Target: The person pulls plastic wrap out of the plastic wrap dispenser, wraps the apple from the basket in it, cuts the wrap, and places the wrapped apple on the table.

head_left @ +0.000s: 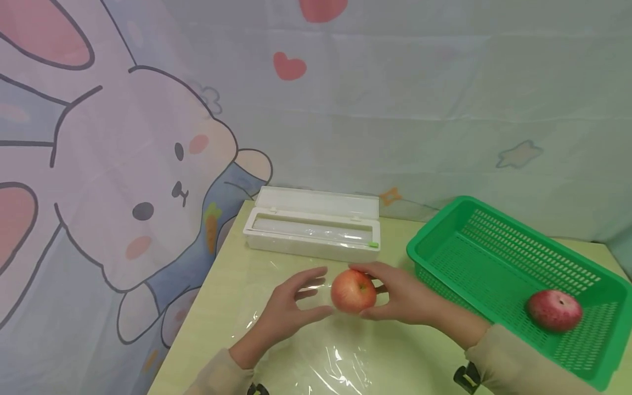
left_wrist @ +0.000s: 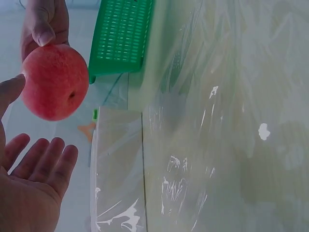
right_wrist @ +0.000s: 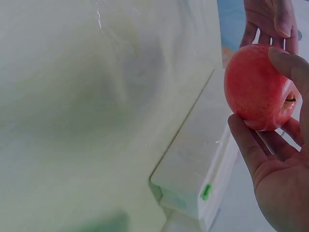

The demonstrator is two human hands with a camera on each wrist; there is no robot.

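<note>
A red apple (head_left: 353, 291) is held up over the table between my two hands. My right hand (head_left: 402, 293) grips it from the right, its thumb (right_wrist: 288, 67) on one side and fingertips (right_wrist: 240, 126) on the other. On the opposite side my left hand (head_left: 291, 307) is spread, fingers extended and apart from the fruit. Its thumb tip (left_wrist: 18, 83) is right at the apple's skin; whether it touches, I cannot tell. Clear plastic film (left_wrist: 193, 145) lies across the table under both hands.
Behind the hands stands a white cling film box (head_left: 306, 248) with its lid raised and a roll inside. A green basket (head_left: 456, 206) at the right holds another, darker red apple (head_left: 554, 310). A printed rabbit curtain (head_left: 345, 109) hangs behind the table.
</note>
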